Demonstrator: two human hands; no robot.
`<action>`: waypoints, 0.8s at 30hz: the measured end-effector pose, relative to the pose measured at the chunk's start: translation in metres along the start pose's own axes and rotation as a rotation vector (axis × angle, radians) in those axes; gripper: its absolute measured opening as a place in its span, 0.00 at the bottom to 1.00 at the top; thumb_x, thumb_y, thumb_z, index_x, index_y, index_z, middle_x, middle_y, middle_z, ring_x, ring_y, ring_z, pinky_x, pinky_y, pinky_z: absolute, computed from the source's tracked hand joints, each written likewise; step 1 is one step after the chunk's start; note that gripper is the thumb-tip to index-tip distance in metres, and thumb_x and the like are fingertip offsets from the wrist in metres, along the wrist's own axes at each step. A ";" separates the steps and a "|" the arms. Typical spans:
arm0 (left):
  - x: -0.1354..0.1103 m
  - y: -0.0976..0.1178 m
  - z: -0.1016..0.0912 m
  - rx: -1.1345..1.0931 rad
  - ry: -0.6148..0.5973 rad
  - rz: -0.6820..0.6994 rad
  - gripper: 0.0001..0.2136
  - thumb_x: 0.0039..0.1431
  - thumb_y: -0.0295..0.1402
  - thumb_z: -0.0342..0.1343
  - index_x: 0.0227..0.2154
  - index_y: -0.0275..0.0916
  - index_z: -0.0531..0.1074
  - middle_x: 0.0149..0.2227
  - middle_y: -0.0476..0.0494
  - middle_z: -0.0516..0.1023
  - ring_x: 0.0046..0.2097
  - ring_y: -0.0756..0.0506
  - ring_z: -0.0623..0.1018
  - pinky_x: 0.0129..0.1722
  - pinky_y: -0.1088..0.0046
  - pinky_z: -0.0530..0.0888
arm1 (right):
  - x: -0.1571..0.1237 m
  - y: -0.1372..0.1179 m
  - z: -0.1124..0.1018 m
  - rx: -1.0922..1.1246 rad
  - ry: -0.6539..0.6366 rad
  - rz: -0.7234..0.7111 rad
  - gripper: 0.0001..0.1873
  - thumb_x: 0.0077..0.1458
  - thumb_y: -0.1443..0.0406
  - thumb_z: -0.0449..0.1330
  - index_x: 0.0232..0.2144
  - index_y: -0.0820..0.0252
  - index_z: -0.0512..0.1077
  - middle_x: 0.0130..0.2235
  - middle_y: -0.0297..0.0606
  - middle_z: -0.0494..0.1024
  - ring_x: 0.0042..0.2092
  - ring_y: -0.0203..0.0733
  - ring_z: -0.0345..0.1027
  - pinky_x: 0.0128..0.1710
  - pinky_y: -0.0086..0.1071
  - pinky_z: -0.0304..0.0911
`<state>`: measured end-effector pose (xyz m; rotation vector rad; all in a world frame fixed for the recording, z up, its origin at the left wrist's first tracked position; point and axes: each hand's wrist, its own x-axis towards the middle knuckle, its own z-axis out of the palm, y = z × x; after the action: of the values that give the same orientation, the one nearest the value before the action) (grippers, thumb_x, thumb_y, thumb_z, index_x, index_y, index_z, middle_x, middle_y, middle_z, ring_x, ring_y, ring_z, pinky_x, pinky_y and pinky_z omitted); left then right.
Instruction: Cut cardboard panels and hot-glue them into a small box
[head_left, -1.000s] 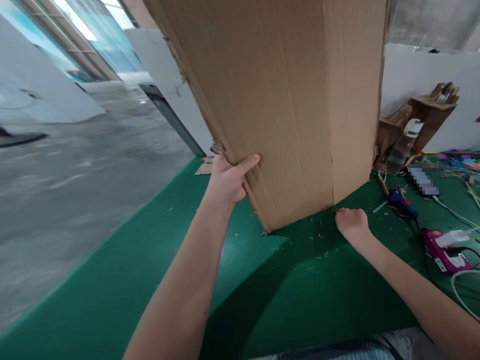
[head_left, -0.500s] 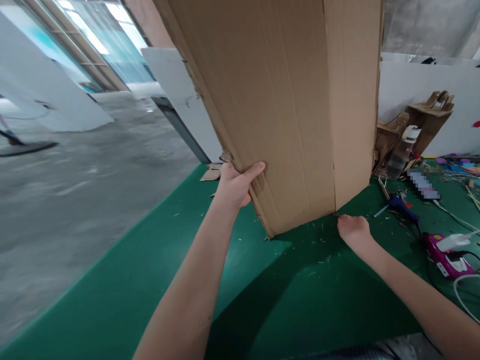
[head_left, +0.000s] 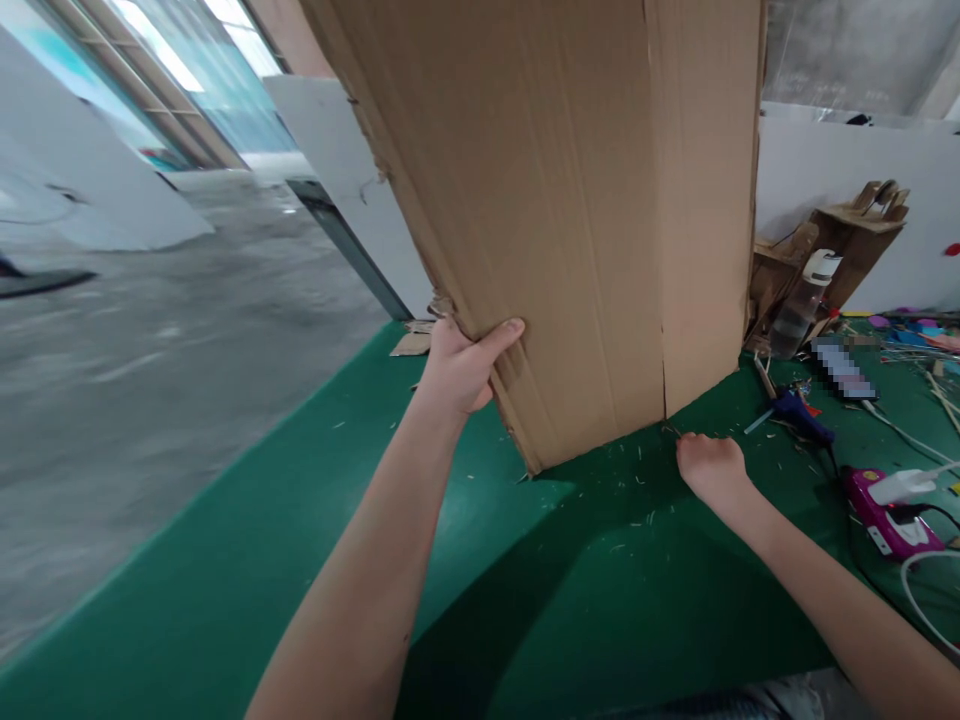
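A large brown cardboard sheet [head_left: 525, 200] stands upright on the green tabletop, with a vertical crease and a narrow slit low along it. My left hand [head_left: 469, 365] grips its left edge, thumb flat on the front face and fingers behind. My right hand [head_left: 712, 465] is closed in a fist just off the sheet's bottom edge, below the slit. A short thin dark sliver pokes out from its fingertips toward the cardboard; what it belongs to is hidden in the fist.
To the right are a blue glue gun [head_left: 802, 415], a phone [head_left: 844, 370], a clear bottle [head_left: 802, 305], a wooden model [head_left: 855, 240] and a magenta power strip [head_left: 889, 515] with cables. Small scraps dot the green table [head_left: 300, 540]; its left edge drops to a grey floor [head_left: 210, 330].
My right fist has come slightly away from the cardboard's bottom edge, showing more of the thin sliver. My left hand keeps its grip. The view has shifted slightly.
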<state>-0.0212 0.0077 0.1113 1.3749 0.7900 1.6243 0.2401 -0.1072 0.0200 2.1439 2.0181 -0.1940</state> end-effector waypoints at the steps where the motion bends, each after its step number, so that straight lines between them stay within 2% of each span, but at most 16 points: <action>1: 0.000 0.000 0.000 -0.004 0.002 -0.003 0.22 0.41 0.37 0.71 0.43 0.47 0.75 0.47 0.44 0.81 0.54 0.33 0.77 0.50 0.53 0.79 | 0.002 0.001 0.000 -0.002 -0.011 -0.003 0.18 0.56 0.79 0.48 0.39 0.72 0.77 0.35 0.56 0.81 0.38 0.51 0.79 0.33 0.35 0.68; 5: 0.001 -0.001 -0.001 0.002 0.009 -0.016 0.24 0.41 0.38 0.72 0.44 0.47 0.74 0.48 0.44 0.80 0.54 0.32 0.77 0.49 0.52 0.80 | 0.004 0.004 0.001 -0.013 -0.003 -0.017 0.17 0.58 0.78 0.48 0.37 0.70 0.77 0.35 0.53 0.81 0.38 0.52 0.79 0.33 0.36 0.67; 10: 0.002 0.000 0.000 -0.005 0.008 -0.024 0.22 0.40 0.38 0.72 0.41 0.46 0.74 0.48 0.43 0.81 0.54 0.32 0.77 0.49 0.52 0.80 | -0.014 0.008 0.004 -0.034 0.104 -0.020 0.22 0.67 0.67 0.42 0.40 0.69 0.76 0.36 0.56 0.80 0.40 0.55 0.78 0.34 0.38 0.66; 13: 0.003 -0.001 -0.003 -0.022 0.009 -0.042 0.21 0.40 0.36 0.72 0.39 0.45 0.75 0.48 0.42 0.80 0.53 0.33 0.77 0.49 0.53 0.80 | -0.029 0.021 -0.006 -0.055 0.157 -0.037 0.22 0.68 0.62 0.43 0.35 0.64 0.75 0.34 0.52 0.80 0.37 0.54 0.78 0.30 0.35 0.63; 15: 0.003 -0.002 -0.004 -0.023 0.011 -0.054 0.20 0.40 0.36 0.72 0.39 0.45 0.75 0.48 0.41 0.80 0.52 0.33 0.78 0.48 0.53 0.80 | -0.035 0.035 -0.017 -0.024 0.182 -0.046 0.19 0.67 0.60 0.45 0.34 0.61 0.72 0.31 0.47 0.79 0.32 0.50 0.76 0.27 0.32 0.59; 17: 0.003 -0.003 -0.005 -0.024 0.012 -0.053 0.21 0.40 0.36 0.72 0.39 0.44 0.76 0.48 0.41 0.80 0.52 0.33 0.78 0.48 0.53 0.80 | -0.035 0.048 -0.027 0.135 0.262 -0.044 0.18 0.67 0.57 0.45 0.33 0.59 0.69 0.27 0.41 0.76 0.26 0.44 0.72 0.24 0.30 0.53; 20: 0.002 -0.003 -0.005 -0.042 0.012 -0.045 0.22 0.39 0.35 0.73 0.41 0.44 0.76 0.47 0.41 0.80 0.51 0.33 0.79 0.47 0.54 0.80 | -0.024 0.057 -0.032 0.484 0.489 -0.072 0.18 0.67 0.53 0.44 0.31 0.56 0.63 0.23 0.33 0.69 0.23 0.39 0.64 0.23 0.30 0.51; 22: 0.002 -0.003 -0.004 -0.053 0.016 -0.045 0.22 0.39 0.36 0.73 0.41 0.45 0.77 0.46 0.41 0.81 0.50 0.33 0.79 0.46 0.55 0.81 | -0.011 0.054 -0.028 0.634 0.627 -0.066 0.16 0.63 0.50 0.50 0.33 0.55 0.62 0.23 0.30 0.66 0.22 0.38 0.62 0.24 0.30 0.52; 24: 0.003 -0.004 -0.004 -0.055 0.021 -0.047 0.23 0.38 0.36 0.73 0.41 0.45 0.77 0.45 0.42 0.81 0.49 0.34 0.80 0.45 0.56 0.82 | 0.004 0.046 -0.023 0.717 0.678 -0.044 0.20 0.57 0.47 0.55 0.38 0.56 0.62 0.25 0.31 0.67 0.23 0.39 0.62 0.23 0.30 0.53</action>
<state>-0.0245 0.0121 0.1082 1.2932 0.7791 1.6146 0.2849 -0.1010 0.0438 2.8916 2.6629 -0.2502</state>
